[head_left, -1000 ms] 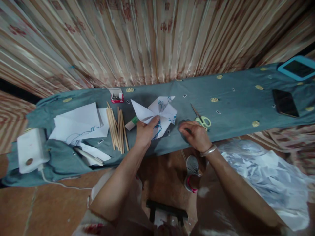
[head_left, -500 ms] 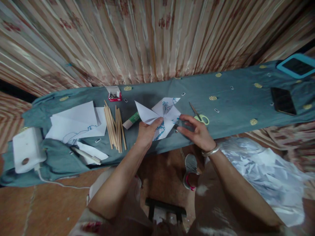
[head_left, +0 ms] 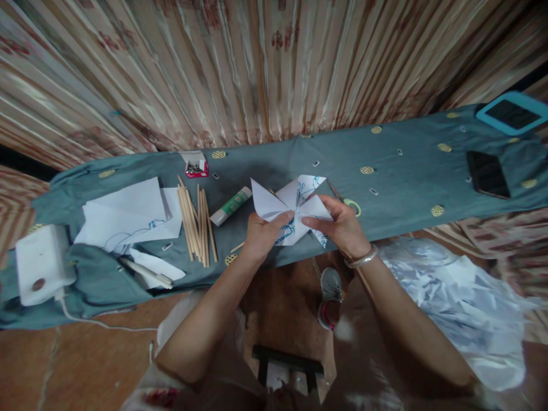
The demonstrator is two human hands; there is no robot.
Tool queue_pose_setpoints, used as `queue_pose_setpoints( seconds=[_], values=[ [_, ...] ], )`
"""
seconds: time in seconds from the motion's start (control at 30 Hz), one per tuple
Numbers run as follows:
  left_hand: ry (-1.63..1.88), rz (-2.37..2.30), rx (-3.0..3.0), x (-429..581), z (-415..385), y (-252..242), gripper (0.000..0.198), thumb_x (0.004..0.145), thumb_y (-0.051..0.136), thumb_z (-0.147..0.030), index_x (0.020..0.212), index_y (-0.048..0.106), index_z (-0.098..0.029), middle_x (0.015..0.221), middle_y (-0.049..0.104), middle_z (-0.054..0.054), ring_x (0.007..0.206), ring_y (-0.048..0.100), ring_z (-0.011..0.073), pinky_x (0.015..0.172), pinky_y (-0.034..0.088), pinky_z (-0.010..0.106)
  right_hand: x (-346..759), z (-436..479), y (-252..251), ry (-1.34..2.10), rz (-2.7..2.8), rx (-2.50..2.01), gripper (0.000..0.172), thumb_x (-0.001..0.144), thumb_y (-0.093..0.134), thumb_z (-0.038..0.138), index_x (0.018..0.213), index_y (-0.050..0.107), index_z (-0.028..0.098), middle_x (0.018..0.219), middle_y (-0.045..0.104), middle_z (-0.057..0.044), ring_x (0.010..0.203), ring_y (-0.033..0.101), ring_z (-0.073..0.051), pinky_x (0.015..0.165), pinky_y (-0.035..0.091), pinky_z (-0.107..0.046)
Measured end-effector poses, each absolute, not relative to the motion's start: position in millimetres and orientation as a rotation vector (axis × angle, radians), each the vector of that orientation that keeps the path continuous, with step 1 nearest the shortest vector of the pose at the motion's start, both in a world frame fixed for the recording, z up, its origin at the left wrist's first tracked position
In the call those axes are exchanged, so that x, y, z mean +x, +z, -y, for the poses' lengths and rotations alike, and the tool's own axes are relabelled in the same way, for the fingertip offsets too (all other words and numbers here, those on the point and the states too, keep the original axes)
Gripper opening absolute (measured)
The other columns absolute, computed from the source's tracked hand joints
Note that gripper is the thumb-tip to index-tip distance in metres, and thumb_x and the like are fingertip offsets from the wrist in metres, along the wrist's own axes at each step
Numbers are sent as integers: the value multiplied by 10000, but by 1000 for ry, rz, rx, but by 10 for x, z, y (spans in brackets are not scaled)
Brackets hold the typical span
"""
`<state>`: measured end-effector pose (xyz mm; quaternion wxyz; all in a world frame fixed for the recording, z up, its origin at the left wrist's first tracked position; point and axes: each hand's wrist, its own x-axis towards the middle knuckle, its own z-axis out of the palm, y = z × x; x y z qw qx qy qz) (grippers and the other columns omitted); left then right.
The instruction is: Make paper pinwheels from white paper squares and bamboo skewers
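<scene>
Pinwheel (head_left: 274, 202) now between left hand (head_left: 261, 237) and right hand (head_left: 342, 228), perhaps higher

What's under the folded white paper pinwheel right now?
The folded white paper pinwheel, held by the left hand and right hand, is over grey-blue tablecloth. Behind its right edge one pale-green scissors loop shows; the rest is covered.

sticks: bundle of thin wooden sticks (head_left: 194, 225) on teal cloth (head_left: 406, 188)
glue: white-green glue stick (head_left: 231, 205), nr sticks
far R: flat black phone (head_left: 487, 174)
</scene>
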<state>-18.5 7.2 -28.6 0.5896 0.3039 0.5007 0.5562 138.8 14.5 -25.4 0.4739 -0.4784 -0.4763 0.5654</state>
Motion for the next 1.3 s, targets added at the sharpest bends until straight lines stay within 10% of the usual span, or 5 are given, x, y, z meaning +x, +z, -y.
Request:
queue_pose_setpoints(
  seconds=[0.4,0.83,1.3],
  values=[
    [1340,-1163,596,-335,-158,-320,283,499,833,-276,696,685,-137,666,687,8,558,597,119,521,471,227,1534,-197,-303,1274,1180,-1219,370,736,717,471,1022,665,242,815,729,-2,711,673,-151,671,547,-289],
    [1502,-1291,716,-609,-275,-418,232,548,803,-274,696,689,-137,639,676,4,524,593,108,494,475,201,1598,-100,-541,417,2228,-1370,70,806,621,196,804,689,179,1074,698,-110,987,616,-267,907,468,-427],
    [1454,-1267,705,-520,-248,-350,185,547,780,-236,659,668,-140,580,634,-17,483,546,84,476,451,186,1770,-166,-720,605,2099,-1339,108,796,617,238,783,720,207,1371,521,-105,1323,434,-320,1077,342,-509]
  ],
)
